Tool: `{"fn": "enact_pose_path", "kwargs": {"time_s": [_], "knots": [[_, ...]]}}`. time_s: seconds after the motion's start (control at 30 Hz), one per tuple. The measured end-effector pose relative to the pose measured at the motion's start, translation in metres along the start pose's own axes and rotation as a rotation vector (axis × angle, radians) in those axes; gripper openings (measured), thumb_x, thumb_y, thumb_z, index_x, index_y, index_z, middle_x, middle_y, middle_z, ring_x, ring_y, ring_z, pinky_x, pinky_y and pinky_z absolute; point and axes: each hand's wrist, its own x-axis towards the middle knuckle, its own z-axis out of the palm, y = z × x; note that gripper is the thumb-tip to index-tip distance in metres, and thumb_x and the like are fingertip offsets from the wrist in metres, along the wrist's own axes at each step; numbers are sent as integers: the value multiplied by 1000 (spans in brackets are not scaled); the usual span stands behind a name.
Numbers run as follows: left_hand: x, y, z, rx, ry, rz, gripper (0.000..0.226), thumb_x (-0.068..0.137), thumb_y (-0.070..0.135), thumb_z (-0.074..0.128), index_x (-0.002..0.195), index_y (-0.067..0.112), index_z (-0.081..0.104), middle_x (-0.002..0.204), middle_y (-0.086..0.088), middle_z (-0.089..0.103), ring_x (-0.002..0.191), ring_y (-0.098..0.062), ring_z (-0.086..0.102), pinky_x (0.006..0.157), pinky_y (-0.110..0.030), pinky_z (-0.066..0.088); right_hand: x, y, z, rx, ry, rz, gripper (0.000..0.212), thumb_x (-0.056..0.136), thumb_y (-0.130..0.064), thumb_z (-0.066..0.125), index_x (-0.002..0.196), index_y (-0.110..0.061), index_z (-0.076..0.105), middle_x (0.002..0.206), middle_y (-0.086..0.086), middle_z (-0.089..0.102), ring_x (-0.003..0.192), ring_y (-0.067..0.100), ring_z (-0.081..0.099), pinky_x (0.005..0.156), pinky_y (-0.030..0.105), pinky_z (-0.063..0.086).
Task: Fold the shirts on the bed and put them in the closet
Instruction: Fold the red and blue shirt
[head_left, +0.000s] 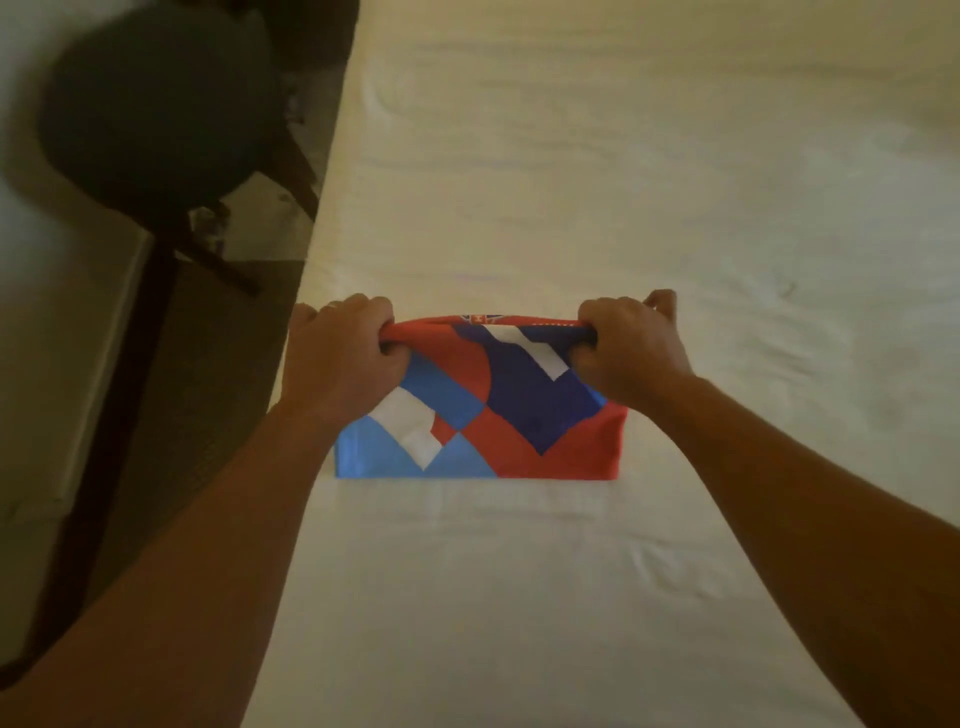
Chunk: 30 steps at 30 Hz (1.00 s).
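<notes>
The red, white and blue patterned fabric shirt (480, 410) lies crosswise on the cream-sheeted bed (649, 182), its far edge clenched by left hand (340, 356) and right hand (631, 345) at opposite ends

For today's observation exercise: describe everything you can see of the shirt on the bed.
The shirt is thin cloth patterned in red, dark blue, light blue and white blocks, folded into a compact rectangle. It lies near the bed's left edge, its near edge flat on the sheet. The left hand and right hand each grip a far corner, lifting that edge.
</notes>
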Motion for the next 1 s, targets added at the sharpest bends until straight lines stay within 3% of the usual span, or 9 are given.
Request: {"fn": "enact_pose_path", "kwargs": {"time_s": [0.17,0.23,0.3,0.4,0.53,0.6,0.7,0.9,1.0], "knots": [[-48,30,-35,13,118,18,13,86,30,63,83,22,54,75,2,58,66,-23,54,76,-37,33,-35,6,-38,42,190,-142,12,80,-17,57,72,-20,48,69,-5,50,59,20,45,77,33,17],[-80,43,-31,40,132,20,15,87,31,66,87,19,57,78,0,61,68,-22,57,77,-34,32,-63,15,-36,28,206,-185,5,78,-19,60,78,-16,55,78,1,59,65,23,54,77,35,25],[-116,55,-14,76,119,8,19,86,35,60,87,16,57,78,-3,60,69,-24,59,77,-32,30,-96,26,-24,21,179,-196,12,75,-18,64,84,-13,58,89,6,65,74,28,61,78,38,29],[-174,71,26,99,57,-2,19,84,31,60,87,12,59,83,-8,62,73,-31,62,75,-34,31,-153,43,9,3,56,-194,29,69,-15,78,87,-13,55,92,8,65,78,32,65,79,41,37],[-249,89,89,175,-103,16,17,85,26,50,88,13,61,85,-8,60,72,-35,62,69,-40,34,-219,67,63,-93,-245,-216,42,71,-27,88,96,-15,56,98,8,69,85,33,70,81,48,50],[-274,94,107,196,-148,27,11,81,18,59,91,12,61,85,-9,60,73,-35,62,68,-42,35,-236,73,77,-111,-313,-227,43,73,-28,87,102,-14,58,102,9,69,88,34,70,79,48,54],[-292,94,117,215,-167,5,20,76,6,75,90,12,62,83,-10,61,72,-34,62,70,-43,37,-244,76,85,-151,-410,-248,53,74,-34,87,112,-12,59,111,12,68,96,37,70,78,50,59],[-304,86,120,223,-207,112,9,84,9,57,86,10,66,76,-10,61,61,-35,60,60,-39,45,-247,79,85,-262,-515,-351,53,77,-28,86,120,-8,63,117,14,69,101,40,70,82,54,58],[-297,90,114,212,-428,50,16,71,5,76,78,14,65,69,-5,60,59,-33,61,57,-36,46,-248,73,81,-199,-606,-322,48,94,-34,67,137,-16,56,138,4,60,125,33,59,104,49,48]]}}
